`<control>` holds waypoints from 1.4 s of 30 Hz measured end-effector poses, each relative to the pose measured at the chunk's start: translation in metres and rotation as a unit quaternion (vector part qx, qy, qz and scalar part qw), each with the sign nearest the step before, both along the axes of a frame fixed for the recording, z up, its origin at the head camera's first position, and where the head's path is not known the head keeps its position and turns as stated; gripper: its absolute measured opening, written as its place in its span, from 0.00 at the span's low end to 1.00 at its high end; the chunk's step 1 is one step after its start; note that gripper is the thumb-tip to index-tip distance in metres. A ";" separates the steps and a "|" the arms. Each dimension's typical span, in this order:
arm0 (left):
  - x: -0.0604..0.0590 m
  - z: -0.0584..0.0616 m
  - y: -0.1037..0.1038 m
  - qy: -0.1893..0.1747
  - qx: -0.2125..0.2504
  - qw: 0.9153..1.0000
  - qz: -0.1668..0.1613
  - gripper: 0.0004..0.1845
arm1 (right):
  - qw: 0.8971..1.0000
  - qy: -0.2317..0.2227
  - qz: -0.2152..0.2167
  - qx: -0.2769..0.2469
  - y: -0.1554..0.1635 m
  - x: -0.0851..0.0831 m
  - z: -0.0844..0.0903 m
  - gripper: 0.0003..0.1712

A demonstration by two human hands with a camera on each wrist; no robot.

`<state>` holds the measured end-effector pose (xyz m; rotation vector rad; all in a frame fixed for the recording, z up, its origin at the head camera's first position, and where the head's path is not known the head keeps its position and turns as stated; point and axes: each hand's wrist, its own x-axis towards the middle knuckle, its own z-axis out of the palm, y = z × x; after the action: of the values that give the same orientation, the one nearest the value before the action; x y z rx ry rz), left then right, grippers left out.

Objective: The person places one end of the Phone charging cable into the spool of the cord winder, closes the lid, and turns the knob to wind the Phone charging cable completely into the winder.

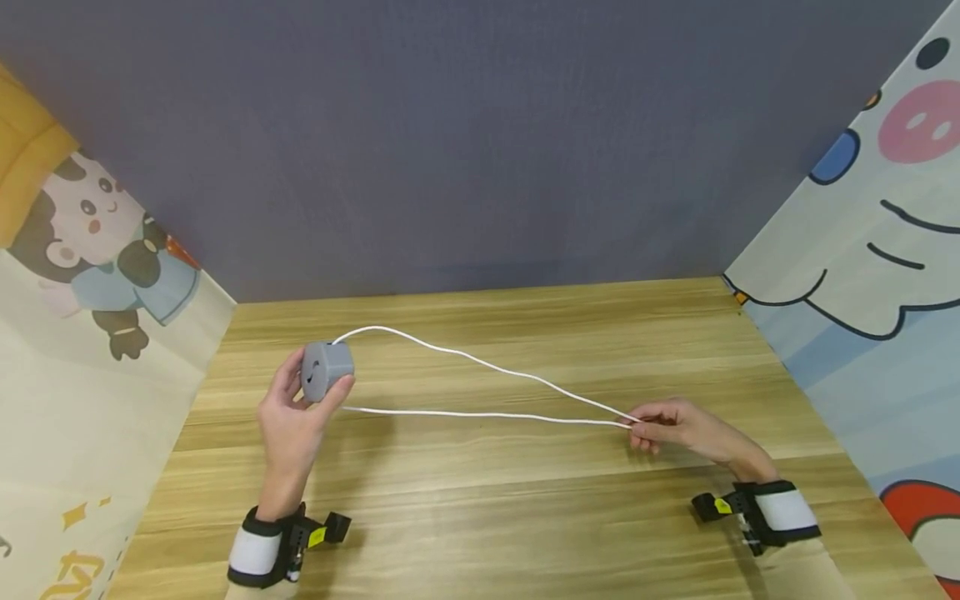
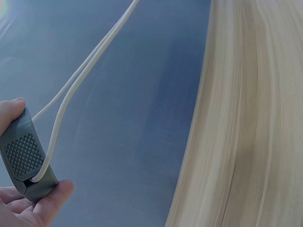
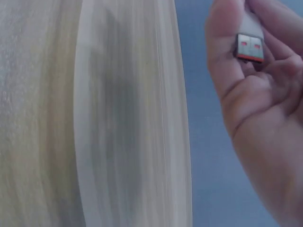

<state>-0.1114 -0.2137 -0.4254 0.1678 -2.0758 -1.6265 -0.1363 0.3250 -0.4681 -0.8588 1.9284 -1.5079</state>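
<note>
— What am I getting from the head camera?
— It looks down and forward over the surface point(image 1: 525, 500). My wrist cameras sit close, sharing that surface with it.

Wooden table point(image 1: 525, 517), grey back wall point(image 1: 450, 125) — cartoon side panels point(image 1: 862, 275), seemingly paper.

Taut white cable point(image 1: 480, 392) spans between hands; table point(image 1: 525, 517) bare elsewhere.

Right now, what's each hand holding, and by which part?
Left hand grips the small grey plastic block by its sides. Right hand pinches the thin white cable at its USB plug end.
</note>
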 end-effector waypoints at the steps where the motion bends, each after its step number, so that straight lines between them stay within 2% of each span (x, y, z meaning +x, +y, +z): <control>1: 0.000 0.000 0.000 -0.001 -0.002 1.000 0.001 0.37 | 1.000 -0.002 0.000 -0.002 0.001 0.000 0.000 0.15; 10: 0.000 0.000 0.000 -0.014 0.021 1.000 0.007 0.36 | 0.998 -0.053 -0.004 -0.027 0.005 0.000 0.000 0.18; 15: 0.000 0.000 0.000 -0.037 0.035 0.999 0.014 0.36 | 0.996 -0.077 -0.038 -0.018 0.005 0.001 -0.001 0.21; 19: 0.001 0.001 0.000 -0.057 0.041 0.997 0.021 0.37 | 0.996 -0.048 -0.068 0.020 0.005 0.002 -0.001 0.22; 24: 0.000 -0.001 -0.001 -0.069 0.035 0.997 0.030 0.37 | 0.997 0.007 -0.062 0.045 0.006 0.002 0.000 0.21; 26: 0.000 -0.002 -0.002 -0.071 0.031 0.996 0.035 0.37 | 0.997 0.007 -0.065 0.050 0.006 0.003 0.002 0.22; 33: -0.001 -0.004 -0.002 -0.071 0.030 0.996 0.040 0.37 | 0.989 -0.016 -0.119 0.088 0.007 0.005 0.007 0.24; 42: -0.001 -0.002 -0.001 -0.068 0.030 0.997 0.038 0.37 | 0.987 -0.011 -0.128 0.093 0.007 0.006 0.005 0.23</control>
<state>-0.1128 -0.2143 -0.4277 0.3826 -2.0930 -1.6737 -0.1302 0.3321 -0.4631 -0.5266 2.1891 -1.4386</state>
